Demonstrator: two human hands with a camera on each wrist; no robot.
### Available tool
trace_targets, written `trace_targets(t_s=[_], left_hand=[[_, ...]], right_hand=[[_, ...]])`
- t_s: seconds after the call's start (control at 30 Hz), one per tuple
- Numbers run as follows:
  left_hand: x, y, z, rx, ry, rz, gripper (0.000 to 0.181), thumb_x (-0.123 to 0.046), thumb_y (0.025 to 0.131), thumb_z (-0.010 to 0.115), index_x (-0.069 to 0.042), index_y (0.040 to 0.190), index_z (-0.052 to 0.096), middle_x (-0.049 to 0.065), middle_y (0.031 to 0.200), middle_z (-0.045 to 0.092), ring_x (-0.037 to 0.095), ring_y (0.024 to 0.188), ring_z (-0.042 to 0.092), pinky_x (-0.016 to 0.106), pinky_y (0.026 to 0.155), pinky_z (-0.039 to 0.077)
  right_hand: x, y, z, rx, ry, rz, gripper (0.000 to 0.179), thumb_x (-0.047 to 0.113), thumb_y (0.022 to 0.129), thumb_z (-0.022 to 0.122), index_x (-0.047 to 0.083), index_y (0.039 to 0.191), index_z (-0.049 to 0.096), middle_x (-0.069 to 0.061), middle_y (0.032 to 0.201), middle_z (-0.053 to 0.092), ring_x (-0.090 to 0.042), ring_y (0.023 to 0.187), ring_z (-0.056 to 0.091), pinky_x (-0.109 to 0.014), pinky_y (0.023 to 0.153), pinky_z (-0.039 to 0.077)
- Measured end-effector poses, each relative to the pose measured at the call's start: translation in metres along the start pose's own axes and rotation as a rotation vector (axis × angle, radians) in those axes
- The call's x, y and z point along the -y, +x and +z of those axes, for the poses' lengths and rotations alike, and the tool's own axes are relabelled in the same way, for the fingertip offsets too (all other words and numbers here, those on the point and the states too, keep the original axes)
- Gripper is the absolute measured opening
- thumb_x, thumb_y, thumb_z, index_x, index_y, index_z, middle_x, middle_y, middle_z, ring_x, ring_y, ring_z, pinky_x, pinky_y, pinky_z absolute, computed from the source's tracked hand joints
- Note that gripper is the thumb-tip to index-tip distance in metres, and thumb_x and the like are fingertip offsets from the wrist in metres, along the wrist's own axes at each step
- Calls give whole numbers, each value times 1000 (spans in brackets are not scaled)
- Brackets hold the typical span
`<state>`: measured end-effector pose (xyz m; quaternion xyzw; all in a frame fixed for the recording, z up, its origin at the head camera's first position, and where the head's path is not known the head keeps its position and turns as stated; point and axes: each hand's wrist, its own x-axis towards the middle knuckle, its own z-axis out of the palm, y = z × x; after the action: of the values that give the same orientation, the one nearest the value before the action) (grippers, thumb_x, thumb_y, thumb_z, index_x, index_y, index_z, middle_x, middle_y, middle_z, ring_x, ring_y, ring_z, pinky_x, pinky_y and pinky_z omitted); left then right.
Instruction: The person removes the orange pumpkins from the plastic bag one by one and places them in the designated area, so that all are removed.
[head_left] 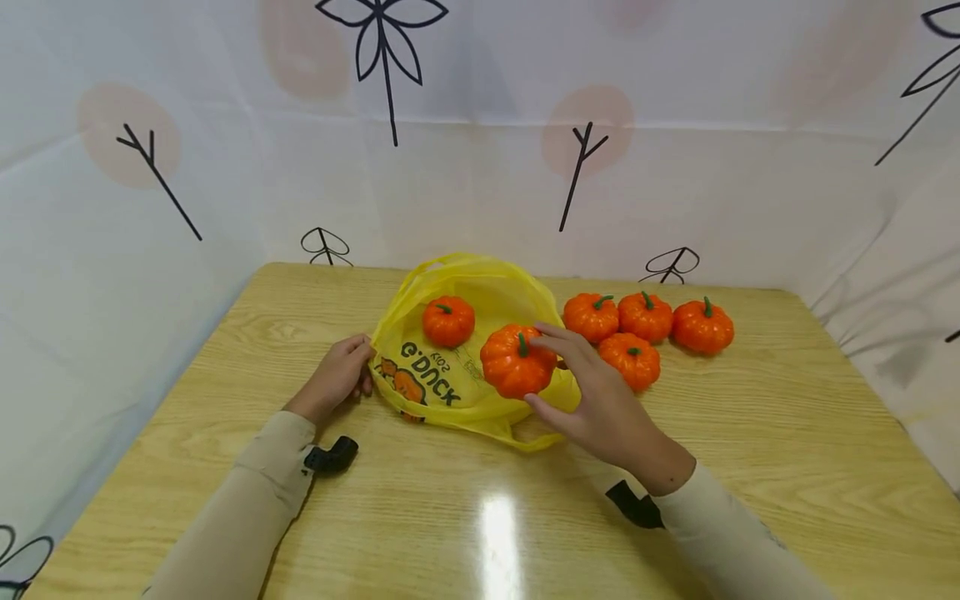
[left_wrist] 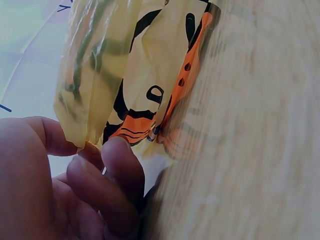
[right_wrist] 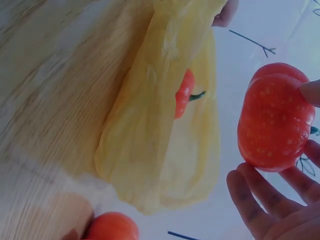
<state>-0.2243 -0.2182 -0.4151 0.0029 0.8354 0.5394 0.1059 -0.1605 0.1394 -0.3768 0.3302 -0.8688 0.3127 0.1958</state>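
Observation:
A yellow plastic bag (head_left: 480, 392) printed with "B.DUCK" lies on the table with its mouth spread wide. At its left edge my left hand (head_left: 339, 373) pinches the rim; the left wrist view shows thumb and finger on the thin plastic (left_wrist: 95, 100). One small orange pumpkin (head_left: 448, 322) with a green stem sits inside the bag. My right hand (head_left: 600, 408) grips another orange pumpkin (head_left: 510, 367) over the bag's right side. In the right wrist view this pumpkin (right_wrist: 275, 117) is held between thumb and fingers, off the table.
To the right of the bag several more orange pumpkins (head_left: 633, 360) stand grouped on the wooden table (head_left: 420, 517). A white patterned cloth (head_left: 480, 183) hangs behind and along both sides. Black wrist devices (head_left: 332, 456) are strapped near both cuffs.

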Motion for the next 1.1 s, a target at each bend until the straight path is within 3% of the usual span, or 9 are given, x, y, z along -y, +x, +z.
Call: trace_targets(t_s=[0.17,0.37,0.77,1.0,1.1], left_hand=[[17,12,-1,-14,1,12,25,-21,103,37,-4,95,54,4,60,54,15,50,49,29,45,45],[17,13,-1,-28,1,19,25,-23,102,38,-6,94,55,4,60,54,15,50,49,28,45,45],[18,9,-2,-31,-21,14,23,-21,102,40,-5,95,54,4,60,54,14,52,50,28,45,45],[19,10,0,-27,-13,14,23,-22,102,38,-7,92,53,4,61,54,15,51,49,28,45,46],[19,11,1,-35,-13,14,23,-22,102,38,-7,92,53,4,61,54,15,51,48,28,45,45]], right_hand=[[-4,-4,-6,-4,-18,20,67,17,81,81,11,139,49,-9,150,47,-31,124,58,-48,92,56],[-9,-7,-14,-14,-37,29,69,16,81,82,11,140,48,-9,151,47,-31,120,62,-48,90,57],[-23,-17,-25,-16,-91,47,69,12,78,83,11,139,50,-9,149,49,-33,131,53,-53,97,51],[-34,-25,-33,-14,-137,60,69,11,77,85,8,136,51,-10,148,50,-33,128,55,-49,93,54],[-39,-27,-37,-27,-155,65,69,12,76,85,7,136,51,-11,147,50,-33,130,54,-42,100,51]])
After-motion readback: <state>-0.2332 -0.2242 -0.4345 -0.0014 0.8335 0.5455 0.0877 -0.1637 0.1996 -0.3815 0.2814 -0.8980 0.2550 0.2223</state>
